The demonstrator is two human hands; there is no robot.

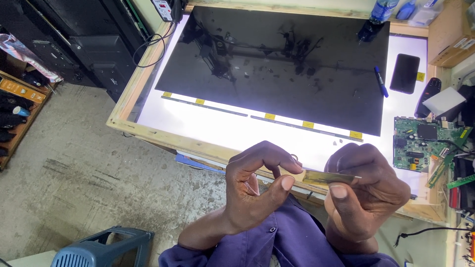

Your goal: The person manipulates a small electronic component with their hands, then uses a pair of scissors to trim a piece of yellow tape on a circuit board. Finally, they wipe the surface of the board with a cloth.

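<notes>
1. A thin gold strip (329, 177) sits between both hands, above the lit surface (217, 129).
2. The right hand (363, 195) pinches it closed; the left hand (257, 185) curls, fingertips at its end.
3. The step seems to be fine handling of the strip's end, needing a steady, gentle grip.
4. The dark panel (277, 64) lies beyond.

Between the hands and the dark screen panel (277, 64) lies an open strip of lit white surface (198, 126), crossed only by thin strips with yellow tabs along the panel's near edge. The wooden frame edge (148, 131) borders that strip on the near side. On the panel's right side a blue pen (381, 81) lies, with a black phone (404, 73) and a remote (427, 96) just beyond. A green circuit board (420, 143) crowds the right end. The concrete floor (89, 173) at left is open down to a blue stool (104, 247).
</notes>
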